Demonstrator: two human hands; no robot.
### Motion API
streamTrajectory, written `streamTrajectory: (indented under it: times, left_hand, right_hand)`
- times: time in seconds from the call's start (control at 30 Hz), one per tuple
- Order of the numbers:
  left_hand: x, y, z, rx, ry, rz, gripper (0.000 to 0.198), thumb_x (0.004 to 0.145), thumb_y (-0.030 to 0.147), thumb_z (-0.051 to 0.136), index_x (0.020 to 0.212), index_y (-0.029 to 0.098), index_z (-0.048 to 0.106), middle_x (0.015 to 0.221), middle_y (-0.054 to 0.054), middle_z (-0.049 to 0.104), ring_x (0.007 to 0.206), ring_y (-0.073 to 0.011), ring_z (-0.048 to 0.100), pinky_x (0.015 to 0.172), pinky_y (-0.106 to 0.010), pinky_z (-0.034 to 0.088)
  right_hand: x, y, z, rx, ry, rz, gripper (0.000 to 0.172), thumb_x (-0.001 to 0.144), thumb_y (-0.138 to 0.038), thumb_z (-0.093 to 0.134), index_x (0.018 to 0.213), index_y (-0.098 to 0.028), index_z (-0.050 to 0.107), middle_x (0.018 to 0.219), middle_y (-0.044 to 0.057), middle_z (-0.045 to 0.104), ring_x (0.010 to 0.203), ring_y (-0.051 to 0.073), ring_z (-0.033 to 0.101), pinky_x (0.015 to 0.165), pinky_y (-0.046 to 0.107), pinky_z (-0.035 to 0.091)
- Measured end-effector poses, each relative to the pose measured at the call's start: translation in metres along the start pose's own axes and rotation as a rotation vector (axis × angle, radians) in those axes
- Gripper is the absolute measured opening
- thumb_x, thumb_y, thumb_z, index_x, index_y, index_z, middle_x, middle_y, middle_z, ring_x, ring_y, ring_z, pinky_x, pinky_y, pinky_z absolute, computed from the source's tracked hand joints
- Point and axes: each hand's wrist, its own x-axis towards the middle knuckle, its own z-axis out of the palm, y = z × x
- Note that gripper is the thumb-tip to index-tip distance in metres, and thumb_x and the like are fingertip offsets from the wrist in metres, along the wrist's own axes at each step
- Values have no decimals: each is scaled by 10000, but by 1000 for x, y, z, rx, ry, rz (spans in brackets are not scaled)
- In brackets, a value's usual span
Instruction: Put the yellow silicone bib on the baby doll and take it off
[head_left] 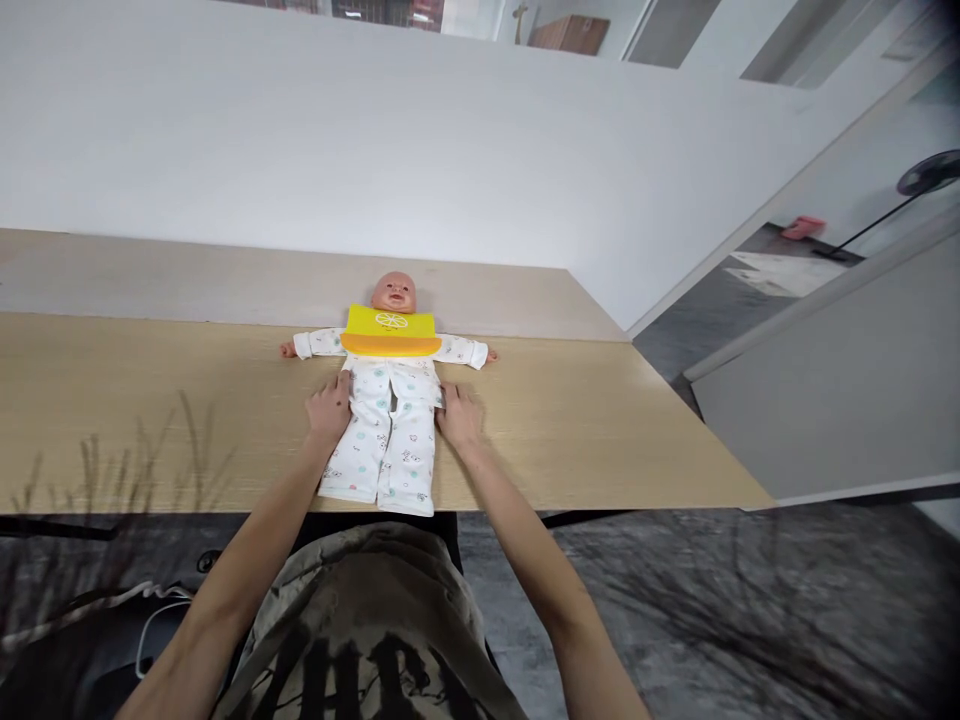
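While I watch from afar through the head camera, the left hand (328, 408) and the right hand (459, 415) rest on either side of the legs of a baby doll (394, 293). The doll lies on its back, arms spread, near the middle of the table's length on a light wooden table (570, 430). Its head points toward the far edge and lies on a paler band (225, 285) running along that side, while the feet of its white printed sleepsuit (390, 450) reach the near edge. A yellow and orange bib (390, 333) covers its chest below the chin. As far as I can see, neither hand is clenched or grasping: both are released, with the left fingers (337, 392) laid on the outer side of one suit leg and the right fingers (444, 398) against the outer side of the other. My view also takes in both bare forearms coming from the near edge, and a patterned shirt (360, 625) below it. A feathery shadow (127, 465) falls on the left part of the table. Off past the right edge, a floor fan (928, 172) stands beyond a grey carpeted floor (675, 600), with a red object (802, 228) near it.
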Motion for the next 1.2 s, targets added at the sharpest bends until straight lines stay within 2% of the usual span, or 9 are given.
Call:
streamTrajectory:
  times: [0.2,0.37,0.53,0.7,0.9,1.03,1.1,1.13,1.2]
  left_hand:
    - [-4,-1,-4,8,-26,-44,514,1140,95,420,1613,53,615,1386,-255,746,1143,-341,720,803,-364,447]
    - [-10,-6,-6,14,-56,-120,548,1072,111,520,1615,80,589,1464,-290,705,1294,-421,707,896,-450,556]
    - [-15,-11,-10,60,-91,-199,426,1106,216,563,1509,90,613,1440,-263,717,1332,-397,698,958,-429,562]
    - [-24,-15,-11,1,-29,-156,415,1141,233,541,1508,43,582,1410,-255,730,1239,-363,696,935,-407,534]
    - [-41,-15,-9,-130,19,-226,348,1138,255,528,1419,94,658,1358,-209,782,1199,-332,729,954,-403,559]
    - [-65,-24,-1,-329,83,-262,320,1036,182,554,1309,130,712,1130,-129,816,1064,-286,777,962,-390,616]
    - [-87,-30,7,-421,188,-228,254,985,174,557,1168,175,734,1048,-104,809,976,-275,787,934,-407,654]
    - [-102,-32,11,-446,254,-173,207,980,187,556,1085,199,735,1005,-97,803,926,-275,789,898,-421,671]
    - [-134,-31,18,-473,403,70,201,1017,203,540,975,242,733,936,-86,796,861,-270,799,827,-420,697]
  right_hand:
    - [-3,-2,-4,-4,-23,-3,495,1100,-163,511,1572,-143,659,1528,248,689,1270,349,677,904,400,446]
    - [-3,-2,-5,30,-29,10,482,1118,-187,480,1561,-162,670,1533,235,689,1282,347,682,959,415,465]
    - [-2,-1,-4,34,-35,14,470,1117,-199,500,1552,-164,674,1526,230,692,1266,338,689,956,407,470]
    - [-3,0,-3,64,3,-3,428,1112,-184,534,1508,-164,695,1490,230,717,1200,330,691,924,397,452]
    - [-5,-1,-4,97,15,-13,413,1104,-165,552,1491,-155,695,1469,229,726,1179,317,680,929,388,450]
    - [-5,-2,-5,87,8,-4,427,1106,-174,539,1504,-151,693,1481,226,726,1205,327,690,943,389,462]
    - [-4,-1,-4,72,-3,1,439,1108,-182,535,1517,-161,692,1484,218,730,1229,333,700,962,393,481]
    - [-4,-1,-3,67,-3,1,444,1109,-186,534,1525,-173,691,1486,211,731,1241,331,705,977,394,493]
    - [-3,0,-3,57,1,3,444,1112,-199,545,1531,-210,694,1489,192,735,1259,320,714,1003,388,512]
